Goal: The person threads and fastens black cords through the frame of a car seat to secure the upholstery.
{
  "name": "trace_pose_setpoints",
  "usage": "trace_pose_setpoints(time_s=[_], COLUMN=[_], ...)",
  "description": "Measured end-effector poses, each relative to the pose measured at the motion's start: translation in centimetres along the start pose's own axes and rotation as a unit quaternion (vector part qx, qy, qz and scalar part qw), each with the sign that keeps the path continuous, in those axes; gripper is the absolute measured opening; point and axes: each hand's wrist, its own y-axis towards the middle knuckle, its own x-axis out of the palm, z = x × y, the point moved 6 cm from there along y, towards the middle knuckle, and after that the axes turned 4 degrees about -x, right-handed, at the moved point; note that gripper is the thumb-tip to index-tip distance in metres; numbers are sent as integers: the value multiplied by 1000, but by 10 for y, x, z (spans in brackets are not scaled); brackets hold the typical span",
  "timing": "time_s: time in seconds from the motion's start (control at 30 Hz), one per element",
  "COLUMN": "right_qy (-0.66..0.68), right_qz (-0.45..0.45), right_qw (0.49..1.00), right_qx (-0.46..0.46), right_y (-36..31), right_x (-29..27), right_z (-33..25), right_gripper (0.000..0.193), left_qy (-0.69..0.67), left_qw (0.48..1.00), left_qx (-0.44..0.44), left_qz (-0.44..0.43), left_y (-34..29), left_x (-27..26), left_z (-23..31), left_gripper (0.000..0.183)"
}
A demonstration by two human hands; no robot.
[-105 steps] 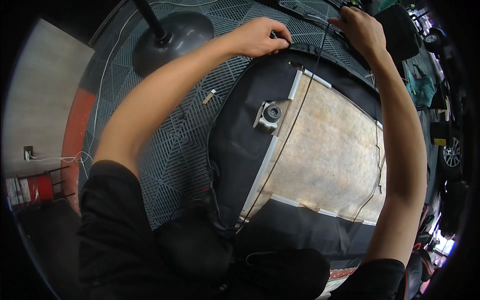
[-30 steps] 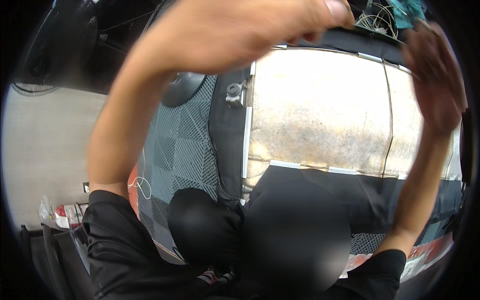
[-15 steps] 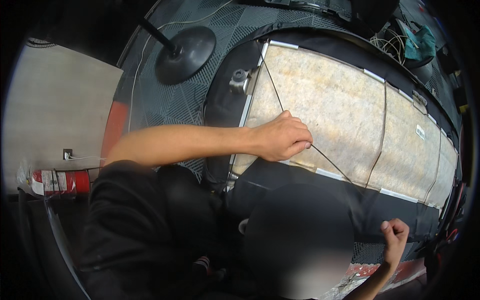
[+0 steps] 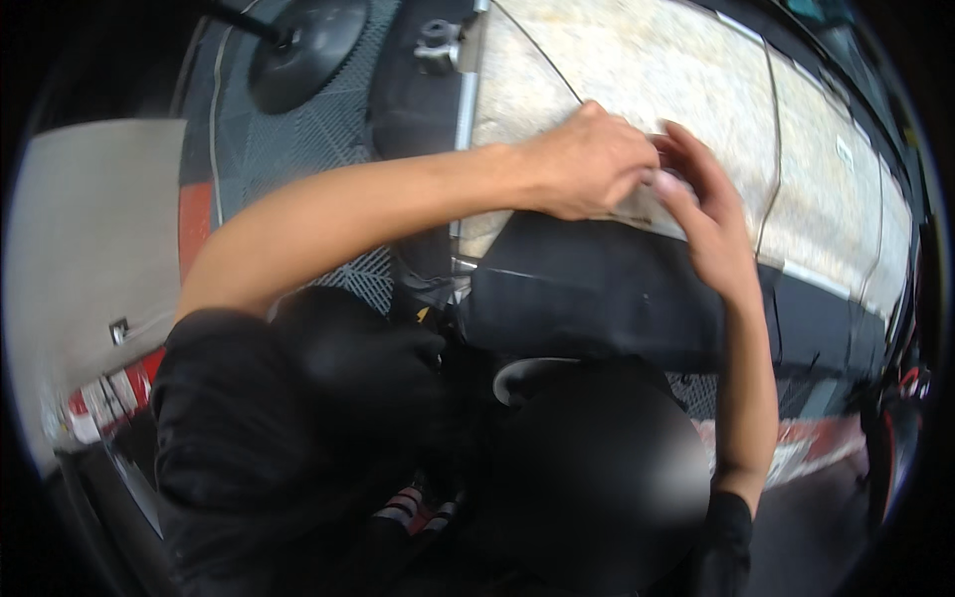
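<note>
A wide beige, fibrous pad (image 4: 647, 65) lies framed in black upholstery, and a black flap (image 4: 597, 284) folds along its near side. My left hand (image 4: 587, 164) reaches across from the left, closed on a thin dark cord (image 4: 542, 52) that runs from the pad's far left corner. Beyond that fist the cord is hidden. My right hand (image 4: 721, 224) is close against the left one, over the pad's near edge. Its thumb and fingers are curved but apart, and slightly blurred. Another thin line (image 4: 776, 139) crosses the pad farther right.
A round black stand base (image 4: 308, 55) rests on grey patterned floor tiles at the upper left. A grey fitting (image 4: 438, 45) sits beside the pad's left edge. At the far left are a pale panel (image 4: 95, 229) and a red cylinder (image 4: 109, 398) with a label.
My right hand has come up from the lower right to meet the left hand. The left hand keeps the cord. The view has shifted, so the pad appears higher.
</note>
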Motion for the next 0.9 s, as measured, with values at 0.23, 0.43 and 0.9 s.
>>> trace_pose_setpoints(time_s=[0.23,0.43,0.9], right_qy=[-42,-32,65], right_qz=[1,94,162], right_qw=[975,960,934], right_qx=[216,262,311], right_y=[-48,-107,-235], right_x=[-14,-45,3], right_z=[3,0,-9], right_gripper=[28,27,24], left_qy=[20,-3,-453], left_qw=[993,992,834], left_qx=[80,112,-176], left_qz=[90,-57,-262], left_y=[-23,-98,-54], left_x=[-22,24,31], left_z=[4,65,11], left_gripper=[23,74,38])
